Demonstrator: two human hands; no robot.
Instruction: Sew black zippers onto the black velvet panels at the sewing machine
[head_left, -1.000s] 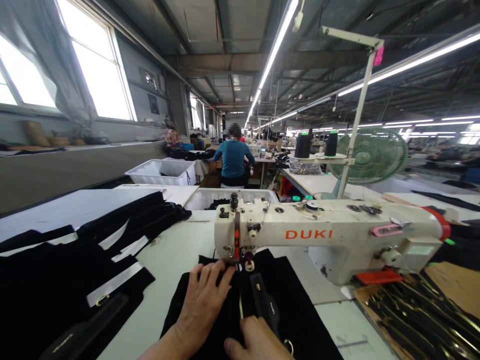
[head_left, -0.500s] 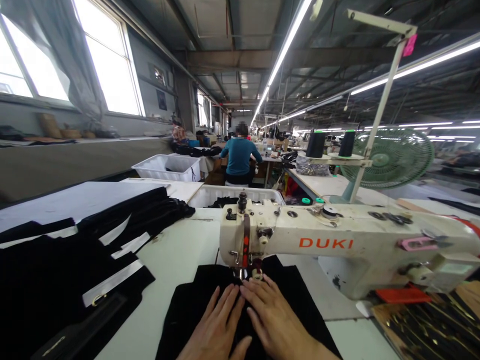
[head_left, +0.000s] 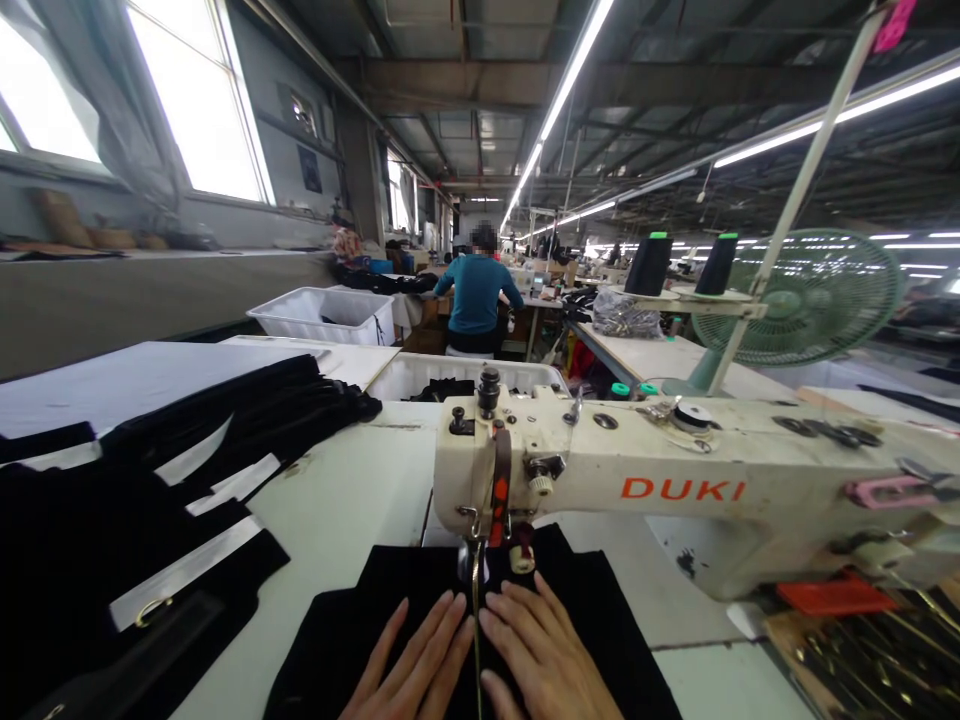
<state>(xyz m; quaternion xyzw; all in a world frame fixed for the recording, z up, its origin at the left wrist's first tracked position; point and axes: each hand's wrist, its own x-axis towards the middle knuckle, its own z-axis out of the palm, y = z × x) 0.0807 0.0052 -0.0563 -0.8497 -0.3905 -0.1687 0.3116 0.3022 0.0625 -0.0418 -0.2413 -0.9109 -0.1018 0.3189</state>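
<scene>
Landmark: sewing machine [head_left: 585, 470]. Entries by size, largest first.

Worktop [head_left: 360, 480], pale: extends under and to the left of the sewing machine.

Sewing machine, white, marked DUKI in red: one, its arm running rightward from the needle end.

Pile of black pieces [head_left: 67, 540]: left of the sewing machine, well apart; white strips [head_left: 184, 570] among its layers.

Black fabric [head_left: 409, 570]: one piece, flat on the worktop, in front of the sewing machine, its far part beneath the needle end.

Open box of gold-edged dark strips [head_left: 870, 655]: front right of the sewing machine, partly out of frame.

Hands, two, in front of the needle end. Left hand [head_left: 416, 670]: flat on the fabric, fingers straight and close together, gripping nothing visible; thumb not seen. Right hand [head_left: 544, 650]: flat on the fabric, fingers slightly fanned, thumb low beside the gold strip, likewise gripping nothing visible.

Gold strip [head_left: 475, 595], narrow, zip-like: on the black fabric, between the two hands, long axis running from the needle end straight back toward the wearer. Neither hand is clearly nearer; fingertips lie just beside it on both sides, and actual contact cannot be told.
</scene>
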